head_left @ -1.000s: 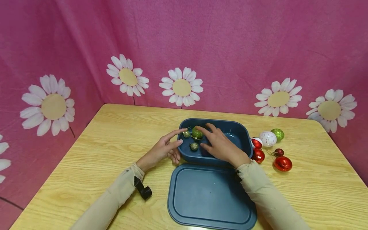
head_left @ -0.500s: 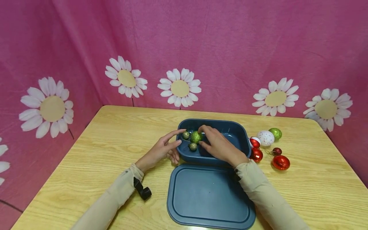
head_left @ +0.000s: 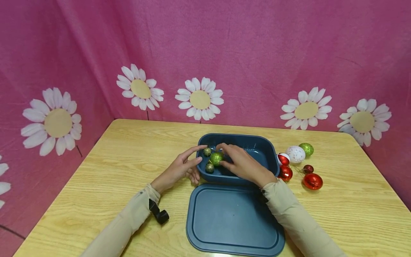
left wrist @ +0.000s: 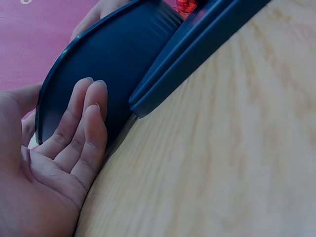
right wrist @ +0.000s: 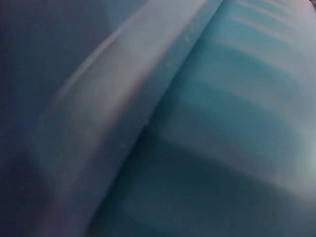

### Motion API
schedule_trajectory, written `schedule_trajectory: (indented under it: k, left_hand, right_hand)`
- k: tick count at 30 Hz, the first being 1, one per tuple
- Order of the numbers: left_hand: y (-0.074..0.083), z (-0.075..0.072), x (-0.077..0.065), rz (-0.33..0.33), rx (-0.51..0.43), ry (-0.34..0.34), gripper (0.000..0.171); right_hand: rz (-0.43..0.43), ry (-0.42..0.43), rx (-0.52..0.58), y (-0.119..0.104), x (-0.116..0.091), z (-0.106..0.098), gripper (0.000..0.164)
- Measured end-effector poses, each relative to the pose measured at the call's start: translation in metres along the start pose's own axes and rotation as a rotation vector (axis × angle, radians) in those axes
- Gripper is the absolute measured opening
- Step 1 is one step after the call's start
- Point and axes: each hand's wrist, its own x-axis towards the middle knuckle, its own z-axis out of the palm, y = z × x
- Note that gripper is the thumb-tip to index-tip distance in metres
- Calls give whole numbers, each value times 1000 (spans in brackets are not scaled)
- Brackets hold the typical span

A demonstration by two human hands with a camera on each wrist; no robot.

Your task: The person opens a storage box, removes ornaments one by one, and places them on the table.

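In the head view, a dark blue plastic box [head_left: 261,157] stands uncovered on the table. My left hand [head_left: 179,167] grips its left end: index finger and thumb reach over the rim, and the other fingers lie against the outer wall, as the left wrist view also shows. My right hand [head_left: 244,162] is inside the box, holding a green glitter ball [head_left: 216,159] between thumb and fingers. Two small gold glitter balls lie near the left wall, one gold ball [head_left: 207,151] behind and another gold ball [head_left: 209,168] in front. The right wrist view is blurred blue plastic.
The box's lid [head_left: 236,217] lies flat in front of it, under my right forearm. Right of the box are a white speckled ball [head_left: 295,154], a green ball [head_left: 307,149], a shiny red ball [head_left: 313,181] and several other red ornaments. A pink daisy curtain [head_left: 250,64] hangs behind the table [head_left: 128,157].
My right fingers have come down around the green ball, which has shifted slightly left and toward me. The front gold ball has moved left toward the wall. My left hand has stayed put.
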Motion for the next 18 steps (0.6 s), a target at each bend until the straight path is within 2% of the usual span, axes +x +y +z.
schedule_trajectory:
  k: [3, 9, 18]
  left_hand:
    - [0, 0, 0, 0, 2, 0, 48]
    - [0, -1, -1, -4, 4, 4, 47]
    - [0, 0, 0, -9, -12, 1, 47]
  right_hand:
    - [-5, -29, -13, 0, 0, 0, 44]
    - [-2, -39, 0, 1, 1, 1, 42]
    - [44, 16, 13, -1, 0, -6, 41]
